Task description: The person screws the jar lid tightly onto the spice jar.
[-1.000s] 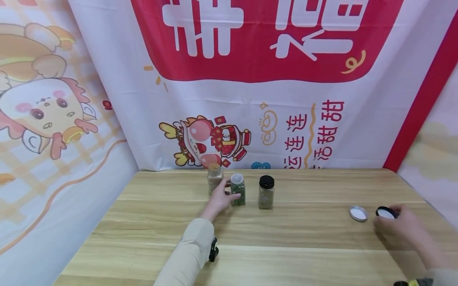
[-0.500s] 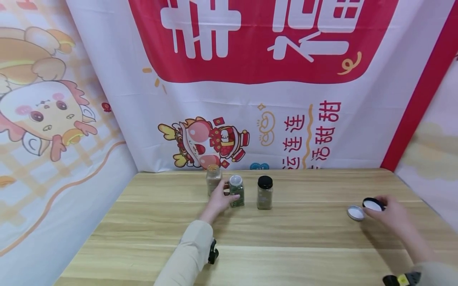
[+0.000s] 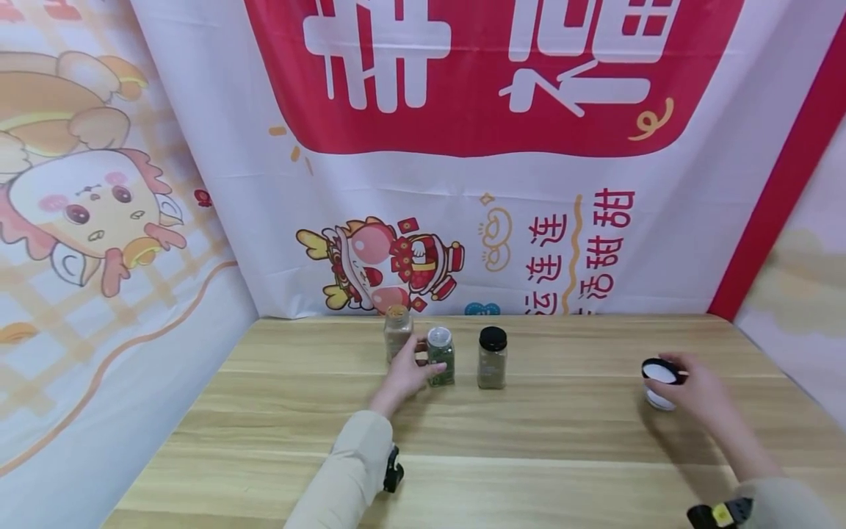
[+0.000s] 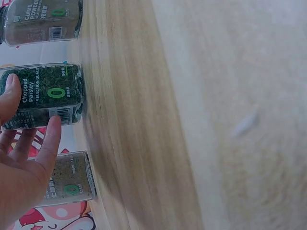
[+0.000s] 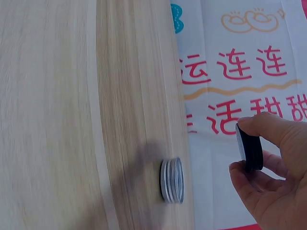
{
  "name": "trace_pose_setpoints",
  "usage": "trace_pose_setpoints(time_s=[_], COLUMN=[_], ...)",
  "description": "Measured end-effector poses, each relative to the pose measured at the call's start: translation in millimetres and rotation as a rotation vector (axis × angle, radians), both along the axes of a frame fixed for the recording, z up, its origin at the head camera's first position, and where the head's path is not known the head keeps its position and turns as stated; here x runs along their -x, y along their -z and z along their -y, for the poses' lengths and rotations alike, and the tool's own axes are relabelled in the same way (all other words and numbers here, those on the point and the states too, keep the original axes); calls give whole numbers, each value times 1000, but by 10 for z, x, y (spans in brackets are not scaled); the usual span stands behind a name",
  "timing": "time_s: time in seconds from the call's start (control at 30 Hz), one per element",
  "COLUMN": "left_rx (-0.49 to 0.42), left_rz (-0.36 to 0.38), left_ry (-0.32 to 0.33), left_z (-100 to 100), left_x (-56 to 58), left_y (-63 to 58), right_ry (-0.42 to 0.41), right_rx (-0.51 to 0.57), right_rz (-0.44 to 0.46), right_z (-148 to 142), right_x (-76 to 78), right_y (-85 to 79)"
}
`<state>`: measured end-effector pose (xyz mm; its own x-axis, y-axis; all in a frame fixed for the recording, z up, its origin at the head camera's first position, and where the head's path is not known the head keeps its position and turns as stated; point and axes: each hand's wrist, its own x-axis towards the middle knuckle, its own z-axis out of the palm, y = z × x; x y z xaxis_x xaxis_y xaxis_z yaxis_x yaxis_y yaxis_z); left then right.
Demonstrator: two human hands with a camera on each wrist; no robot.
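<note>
Toward the back of the table, my left hand (image 3: pixel 405 371) holds a glass jar of chopped parsley (image 3: pixel 444 353), its thumb on one face and fingers along the side. Its top is white, without a black lid. In the left wrist view the parsley jar (image 4: pixel 50 91) appears sideways. Off to the right, my right hand (image 3: pixel 700 393) pinches a black jar lid (image 3: pixel 659 372) by its edge, white inner face visible. The right wrist view shows that black lid (image 5: pixel 251 148) raised off the table. Below it, a silver-rimmed lid (image 5: pixel 172 181) lies on the wood.
A cumin powder jar (image 3: pixel 492 367) with its black cap on stands right of the parsley. On the left, partly behind my hand, is an uncapped jar (image 3: pixel 397 334) of brownish seasoning. A printed cloth (image 3: pixel 502 169) hangs behind the wooden table (image 3: pixel 529 477).
My right hand has carried the black lid leftward until it hangs above the silver-rimmed lid, partly covering it. My left hand stays at the parsley jar.
</note>
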<state>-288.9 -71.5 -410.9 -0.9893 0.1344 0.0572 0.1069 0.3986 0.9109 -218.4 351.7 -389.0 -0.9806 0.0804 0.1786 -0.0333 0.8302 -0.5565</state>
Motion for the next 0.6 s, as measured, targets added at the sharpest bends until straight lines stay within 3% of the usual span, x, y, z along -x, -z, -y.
trace_pose_setpoints(time_s=[0.2,0.6], left_rx=[-4,-19], left_rz=[-4,33], left_ry=[0,35], left_z=[15,35], left_x=[-12,-89], left_y=[15,-34], right_ry=[25,-31], right_rx=[46,63], right_rz=[17,-52], right_z=[196,499], right_x=[33,117], right_y=[-19,-63])
